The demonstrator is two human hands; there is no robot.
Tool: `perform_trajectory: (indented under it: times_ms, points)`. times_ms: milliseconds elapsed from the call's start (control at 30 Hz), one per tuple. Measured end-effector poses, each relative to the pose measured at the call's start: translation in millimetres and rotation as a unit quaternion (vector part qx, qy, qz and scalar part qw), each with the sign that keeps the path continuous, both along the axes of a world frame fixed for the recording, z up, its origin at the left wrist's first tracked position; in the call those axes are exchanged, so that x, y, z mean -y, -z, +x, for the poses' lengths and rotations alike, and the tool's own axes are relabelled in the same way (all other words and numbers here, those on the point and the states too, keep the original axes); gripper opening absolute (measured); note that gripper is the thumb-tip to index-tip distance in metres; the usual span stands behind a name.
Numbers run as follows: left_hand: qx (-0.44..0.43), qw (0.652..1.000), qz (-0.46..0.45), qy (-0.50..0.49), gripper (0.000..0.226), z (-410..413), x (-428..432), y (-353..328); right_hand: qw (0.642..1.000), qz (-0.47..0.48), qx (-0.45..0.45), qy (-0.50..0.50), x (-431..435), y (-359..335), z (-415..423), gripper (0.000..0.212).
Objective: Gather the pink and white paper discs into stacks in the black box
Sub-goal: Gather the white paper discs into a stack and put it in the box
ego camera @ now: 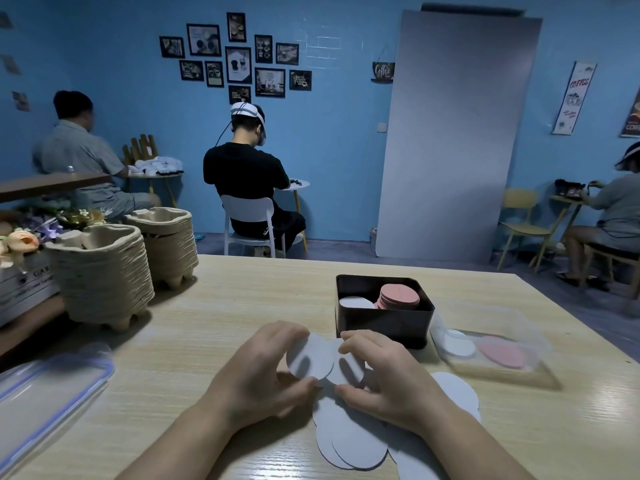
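The black box [382,322] stands on the wooden table just beyond my hands. Inside it a stack of pink discs [399,295] rises on the right, with a white disc [356,302] lying lower on the left. My left hand [263,368] grips a white disc [309,358] between thumb and fingers, held upright above the table. My right hand [375,374] pinches a second white disc [348,368] that overlaps behind the first. Several loose white discs [349,441] lie spread on the table under and in front of my hands.
A clear plastic container [491,344] right of the box holds a white and a pink disc. Its clear lid [45,393] lies at the left edge. Two stacks of pulp cup carriers [104,271] stand at the far left. Other people sit at tables beyond.
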State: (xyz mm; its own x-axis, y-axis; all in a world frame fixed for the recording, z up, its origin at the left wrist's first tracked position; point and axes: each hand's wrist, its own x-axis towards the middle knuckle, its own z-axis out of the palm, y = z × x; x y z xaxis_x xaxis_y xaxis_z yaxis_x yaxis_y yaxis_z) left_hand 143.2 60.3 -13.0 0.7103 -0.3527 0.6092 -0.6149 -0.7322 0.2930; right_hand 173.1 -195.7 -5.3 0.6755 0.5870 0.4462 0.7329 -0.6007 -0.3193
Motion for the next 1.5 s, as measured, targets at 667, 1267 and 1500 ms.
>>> perform_trajectory:
  times_ms: [667, 1267, 1500]
  points:
    - [0.002, 0.998, -0.025, 0.051, 0.020, 7, 1, 11, 0.996, 0.078, 0.030, -0.036, -2, 1, -4, 0.028]
    - [0.010, 0.999, 0.008, 0.050, 0.016, 7, 6, 11, 0.999, 0.020, 0.005, -0.039, -3, 2, -2, 0.029]
    - [0.004, 0.999, 0.012, 0.049, 0.012, 3, 11, 6, 0.999, 0.037, -0.008, -0.037, 1, 2, 1, 0.027]
